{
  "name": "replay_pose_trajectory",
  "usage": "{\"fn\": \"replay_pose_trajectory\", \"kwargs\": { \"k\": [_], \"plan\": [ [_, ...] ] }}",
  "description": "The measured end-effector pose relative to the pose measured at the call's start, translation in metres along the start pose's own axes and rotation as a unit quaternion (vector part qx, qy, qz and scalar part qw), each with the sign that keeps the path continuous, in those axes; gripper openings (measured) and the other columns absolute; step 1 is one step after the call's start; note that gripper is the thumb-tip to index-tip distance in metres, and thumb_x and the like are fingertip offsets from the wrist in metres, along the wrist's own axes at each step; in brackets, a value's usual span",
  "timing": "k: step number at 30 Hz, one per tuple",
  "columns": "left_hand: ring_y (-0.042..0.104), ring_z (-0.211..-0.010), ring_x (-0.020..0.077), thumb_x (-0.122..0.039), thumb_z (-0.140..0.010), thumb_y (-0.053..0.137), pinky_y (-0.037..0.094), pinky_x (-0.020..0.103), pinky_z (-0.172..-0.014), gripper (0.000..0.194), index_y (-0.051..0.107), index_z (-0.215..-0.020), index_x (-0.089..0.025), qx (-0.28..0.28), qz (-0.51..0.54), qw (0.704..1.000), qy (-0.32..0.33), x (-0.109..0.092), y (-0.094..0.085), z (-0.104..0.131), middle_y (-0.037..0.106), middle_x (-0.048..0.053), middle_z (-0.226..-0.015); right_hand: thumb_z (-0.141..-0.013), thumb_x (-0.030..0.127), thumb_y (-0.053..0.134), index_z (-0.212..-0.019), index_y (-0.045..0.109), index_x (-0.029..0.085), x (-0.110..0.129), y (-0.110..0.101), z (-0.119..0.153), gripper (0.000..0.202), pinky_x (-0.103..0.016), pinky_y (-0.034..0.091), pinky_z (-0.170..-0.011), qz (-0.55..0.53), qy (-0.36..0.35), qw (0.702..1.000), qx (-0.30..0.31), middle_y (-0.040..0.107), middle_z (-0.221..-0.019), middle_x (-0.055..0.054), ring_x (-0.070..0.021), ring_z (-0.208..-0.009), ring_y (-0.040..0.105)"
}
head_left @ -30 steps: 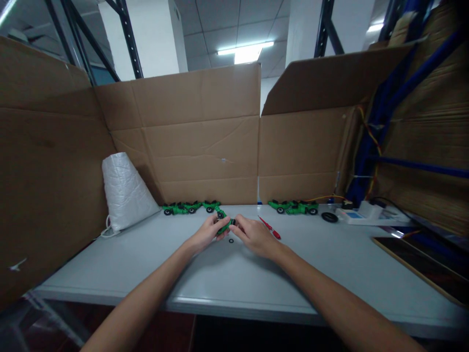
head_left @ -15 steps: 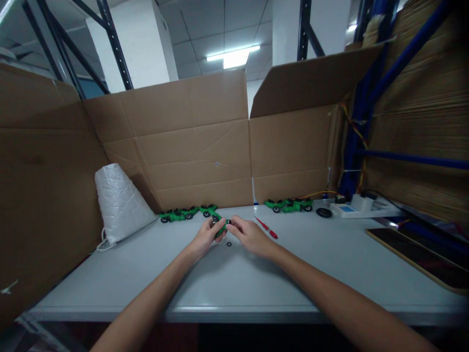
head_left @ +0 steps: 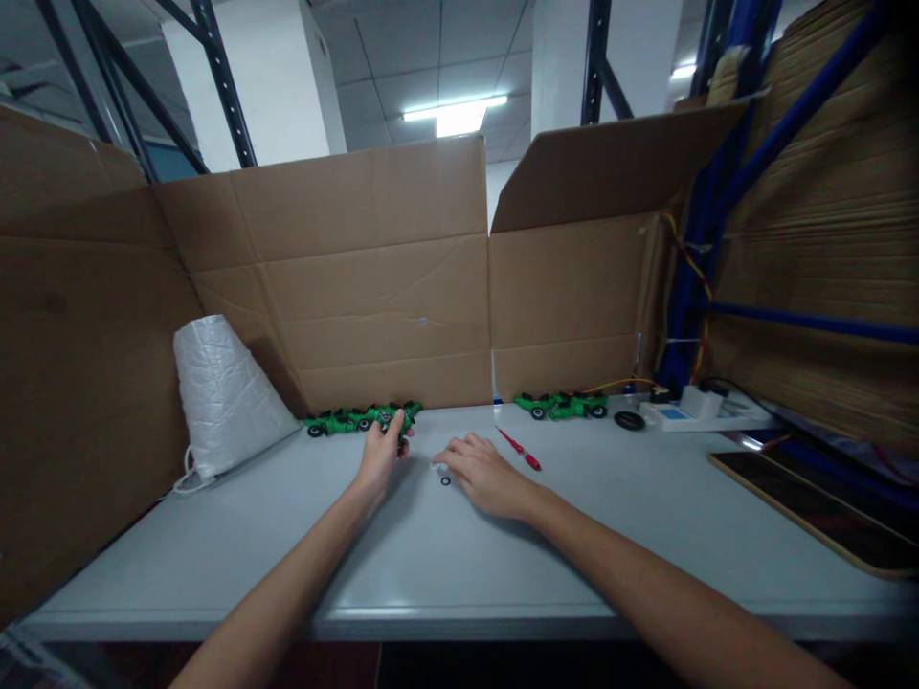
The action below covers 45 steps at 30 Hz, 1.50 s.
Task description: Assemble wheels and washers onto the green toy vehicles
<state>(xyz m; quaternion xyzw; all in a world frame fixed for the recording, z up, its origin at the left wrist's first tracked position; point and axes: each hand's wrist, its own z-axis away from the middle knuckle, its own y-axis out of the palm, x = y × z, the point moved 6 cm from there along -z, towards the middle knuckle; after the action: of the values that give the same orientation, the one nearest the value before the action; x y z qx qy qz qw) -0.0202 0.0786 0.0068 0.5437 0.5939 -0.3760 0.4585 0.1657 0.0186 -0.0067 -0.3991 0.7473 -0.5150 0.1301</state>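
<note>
Left hand: closed on green toy car | right hand: loosely curled (grip can't be told), near dark ring

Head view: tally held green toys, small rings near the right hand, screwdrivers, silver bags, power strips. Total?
Green toy in left hand: 1
Small ring near right hand: 1
Red screwdriver: 1
Silver bag: 1
Power strip: 1
Total: 5
</note>
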Motion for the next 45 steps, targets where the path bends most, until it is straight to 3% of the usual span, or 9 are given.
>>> {"fn": "replay_pose_trajectory", "kwargs": {
  "k": [7, 15, 25, 29, 32, 45],
  "plan": [
    [0.052, -0.052, 0.0095, -0.073, -0.075, 0.071, 0.038, 0.023, -0.048, 0.059, 0.059, -0.084, -0.016, 0.016, -0.011, 1.0, -0.012, 0.003, 0.001, -0.001, 0.067, 0.003, -0.076, -0.092, 0.0, 0.044, -0.144, 0.058, 0.037, 0.0, 0.008, 0.002, 0.065, -0.044, 0.033, -0.099, 0.028, 0.011, 0.998, 0.061, 0.052, -0.153, -0.006, -0.0301, -0.127, 0.043],
    [0.052, -0.052, 0.0096, -0.074, -0.074, 0.071, 0.037, 0.022, -0.047, 0.06, 0.058, -0.084, -0.016, -0.002, -0.017, 1.0, -0.019, 0.001, -0.002, -0.001, 0.067, 0.003, -0.076, -0.094, 0.004, 0.048, -0.137, 0.064, 0.035, -0.001, 0.006, 0.002, 0.055, -0.045, 0.031, -0.098, -0.01, 0.004, 0.999, 0.053, 0.067, -0.131, -0.008, -0.0307, -0.12, 0.046],
    [0.051, -0.051, 0.01, -0.069, -0.075, 0.074, 0.037, 0.022, -0.047, 0.055, 0.059, -0.083, -0.016, -0.008, -0.009, 1.0, -0.001, -0.009, -0.002, -0.002, 0.066, 0.003, -0.074, -0.092, 0.002, 0.046, -0.136, 0.061, 0.032, 0.0, 0.005, 0.004, 0.056, -0.042, 0.029, -0.098, -0.01, 0.02, 0.998, 0.058, 0.066, -0.131, -0.008, -0.0287, -0.119, 0.045],
    [0.048, -0.048, 0.01, -0.069, -0.078, 0.071, 0.034, 0.023, -0.046, 0.055, 0.06, -0.076, -0.016, -0.012, -0.042, 0.999, 0.022, -0.014, -0.001, -0.001, 0.062, 0.002, -0.064, -0.088, -0.002, 0.046, -0.134, 0.061, 0.03, 0.001, 0.005, 0.005, 0.058, -0.042, 0.027, -0.098, 0.003, 0.015, 0.999, 0.05, 0.065, -0.133, -0.006, -0.0282, -0.121, 0.044],
    [0.046, -0.046, 0.0102, -0.07, -0.08, 0.07, 0.033, 0.024, -0.046, 0.055, 0.061, -0.071, -0.016, -0.017, -0.062, 0.997, 0.031, -0.013, -0.002, -0.001, 0.057, 0.0, -0.056, -0.088, -0.003, 0.046, -0.132, 0.061, 0.03, 0.0, 0.006, 0.005, 0.057, -0.042, 0.026, -0.098, 0.007, 0.013, 0.999, 0.051, 0.066, -0.131, -0.006, -0.0275, -0.119, 0.044],
    [0.045, -0.045, 0.0111, -0.071, -0.077, 0.072, 0.033, 0.024, -0.047, 0.055, 0.059, -0.07, -0.018, -0.013, -0.077, 0.996, 0.042, -0.01, 0.0, 0.001, 0.055, -0.001, -0.052, -0.091, -0.002, 0.047, -0.122, 0.065, 0.025, -0.001, 0.004, 0.001, 0.046, -0.042, 0.025, -0.099, 0.03, 0.016, 0.998, 0.057, 0.066, -0.121, -0.009, -0.0268, -0.117, 0.045]
  ]
}}
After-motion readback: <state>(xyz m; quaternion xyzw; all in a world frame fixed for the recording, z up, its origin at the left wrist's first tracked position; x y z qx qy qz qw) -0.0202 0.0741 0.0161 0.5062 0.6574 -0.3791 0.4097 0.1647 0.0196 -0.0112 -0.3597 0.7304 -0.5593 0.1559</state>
